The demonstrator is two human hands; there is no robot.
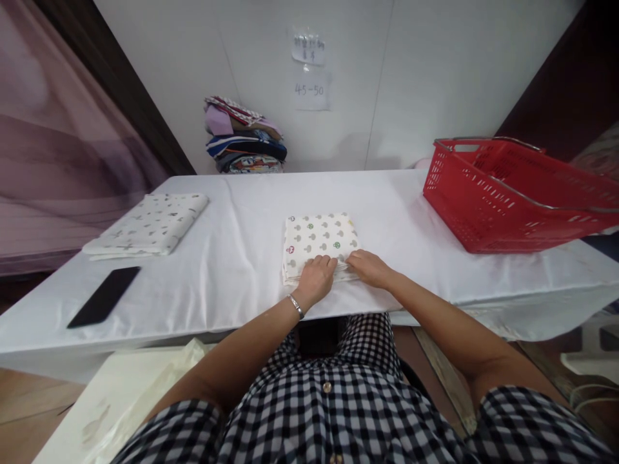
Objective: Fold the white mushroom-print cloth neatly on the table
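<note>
Mushroom-print cloth (322, 235) is lying folded mid-desk (387, 200), near front edge; L hand (316, 278) is curling over its near side, grip unclear; R hand (371, 267) is apparently pinching near R corner. Prob. light, soft, floppy, not fragile; best hold = stacked near edge, w/ both hands. Further out, small-print cloth (152, 222) & flat black object (104, 298) are lying L, red basket (503, 212) is standing R.

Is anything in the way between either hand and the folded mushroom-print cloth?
Nothing visible is in the way: the left hand is on the near edge of the folded mushroom-print cloth, and the right hand touches its near right corner. The red plastic basket stands off to the right, apart from both.
</note>
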